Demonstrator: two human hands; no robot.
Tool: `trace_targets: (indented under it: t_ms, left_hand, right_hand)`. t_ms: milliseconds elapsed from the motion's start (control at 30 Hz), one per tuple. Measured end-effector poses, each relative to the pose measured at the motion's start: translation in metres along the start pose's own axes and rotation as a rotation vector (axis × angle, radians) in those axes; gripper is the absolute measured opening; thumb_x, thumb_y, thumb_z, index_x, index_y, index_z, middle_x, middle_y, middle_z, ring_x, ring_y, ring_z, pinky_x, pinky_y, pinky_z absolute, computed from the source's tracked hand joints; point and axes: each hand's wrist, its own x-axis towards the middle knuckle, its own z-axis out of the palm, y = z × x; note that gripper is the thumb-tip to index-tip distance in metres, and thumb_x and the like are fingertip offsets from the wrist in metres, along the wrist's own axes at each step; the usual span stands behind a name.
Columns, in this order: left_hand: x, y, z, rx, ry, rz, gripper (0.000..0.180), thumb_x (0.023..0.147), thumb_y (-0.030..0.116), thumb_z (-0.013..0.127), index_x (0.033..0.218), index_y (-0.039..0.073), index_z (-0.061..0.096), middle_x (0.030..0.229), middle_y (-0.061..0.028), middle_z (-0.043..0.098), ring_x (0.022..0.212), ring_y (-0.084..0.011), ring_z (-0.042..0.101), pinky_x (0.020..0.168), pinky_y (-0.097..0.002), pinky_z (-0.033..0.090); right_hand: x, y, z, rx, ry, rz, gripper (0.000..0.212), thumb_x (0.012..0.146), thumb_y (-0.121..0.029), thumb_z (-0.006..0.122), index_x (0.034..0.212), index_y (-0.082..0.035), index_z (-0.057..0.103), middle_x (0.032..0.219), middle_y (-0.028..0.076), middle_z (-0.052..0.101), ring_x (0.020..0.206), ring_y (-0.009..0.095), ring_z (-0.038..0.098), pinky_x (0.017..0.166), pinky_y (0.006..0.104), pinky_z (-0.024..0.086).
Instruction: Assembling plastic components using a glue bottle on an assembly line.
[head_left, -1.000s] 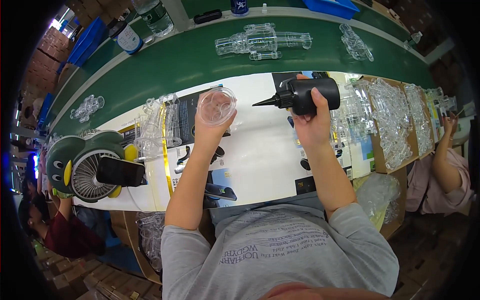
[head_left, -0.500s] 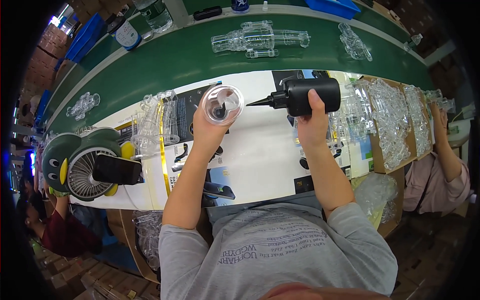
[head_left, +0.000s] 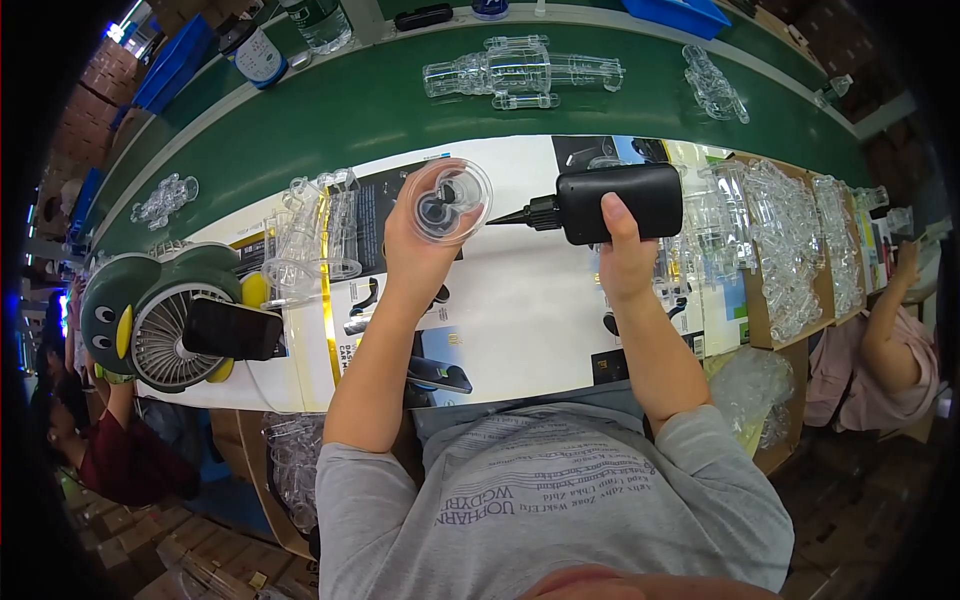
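Note:
My left hand (head_left: pixel 422 248) is wrapped round a clear round plastic part (head_left: pixel 436 236), its circular rim facing up and curved shapes showing inside. A black squeeze bottle (head_left: pixel 622 205) with a narrow pointed nozzle lies sideways in my right hand (head_left: pixel 626 262), thumb pressed along its side. The nozzle tip points left and sits right at the part's rim; whether it touches I cannot tell. Under both hands is a printed cardboard sheet (head_left: pixel 520 330).
Clear plastic assemblies (head_left: pixel 520 72) lie on the green bench (head_left: pixel 380 110). Left are a penguin-shaped fan (head_left: pixel 165 325), a phone (head_left: pixel 233 329) leaning on it, and clear cups (head_left: pixel 305 240). Right, a cardboard box (head_left: pixel 768 300) holds many clear parts; a person in pink (head_left: pixel 870 365) sits beyond.
My right hand has brought the black bottle slightly lower, its nozzle now level and nearer the clear part's rim. The clear part has tilted a little. The neighbour's arm at right has moved.

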Motion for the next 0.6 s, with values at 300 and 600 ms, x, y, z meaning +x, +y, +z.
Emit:
trace_targets:
  t_ms: [300,600]
  left_hand:
    - [0.0005,-0.0023,0.0003,0.020,0.002,0.021,0.039,0.070,0.005,0.070,0.106,0.003,0.056,0.104,-0.0056,0.056,0.095,-0.0154,0.055,0.085,-0.0258,0.042]
    - [-0.0006,-0.0012,0.0004,0.003,0.001,0.018,0.039,0.070,0.006,0.071,0.106,0.004,0.056,0.104,-0.0054,0.057,0.095,-0.0155,0.055,0.085,-0.0258,0.042]
  right_hand:
    - [0.0010,0.0002,0.0004,-0.012,-0.018,0.033,0.036,0.079,-0.014,0.060,0.111,-0.005,0.048,0.100,0.003,0.054,0.091,0.011,0.053,0.082,0.0255,0.043]
    - [0.0008,0.0008,-0.0006,-0.019,-0.040,0.030,0.035,0.079,-0.014,0.060,0.111,-0.006,0.048,0.100,0.003,0.054,0.090,0.011,0.054,0.080,0.0248,0.044]
